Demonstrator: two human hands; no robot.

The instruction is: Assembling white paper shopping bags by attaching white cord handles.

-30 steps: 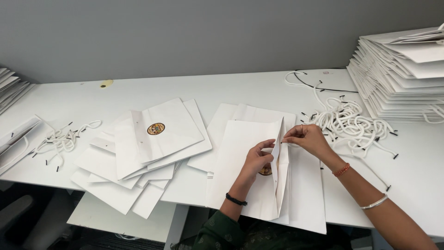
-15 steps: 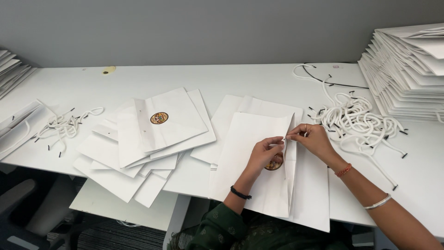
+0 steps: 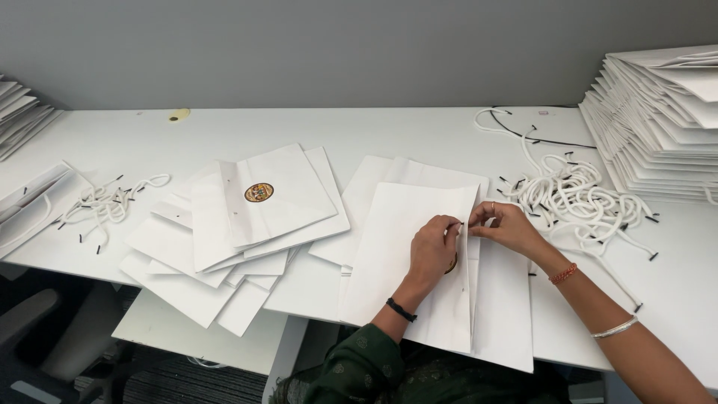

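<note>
Nearest you, a white paper bag (image 3: 404,254) lies flat on the table (image 3: 419,135), its long axis running away from you, from the table's near edge towards the wall. One side panel is folded up into a thin ridge along the bag's right-hand side, and both your hands meet at the far end of that ridge.

Your left hand (image 3: 432,251) rests on the bag, fingertips pinched at the top of the fold. Your right hand (image 3: 508,228) comes in from the right, thumb and forefinger also pinched there — what looks like a black cord tip shows between the two hands, though it is too small to be sure which hand has it. So the work point sits just beyond your left fingers and just left of your right ones, and both hands are equally near.

To the right, just past your right hand, lies one tangled heap of white cords (image 3: 576,198) with black tips — too many to count. To the left, a loose fan of flat bags (image 3: 247,217), around ten, the top one showing a round gold emblem.

Further left, a smaller bunch of cords (image 3: 105,206) and a few more bags at the table edge. Far right stands one tall stack (image 3: 658,120) of bags; far left, the corner of another stack.
</note>
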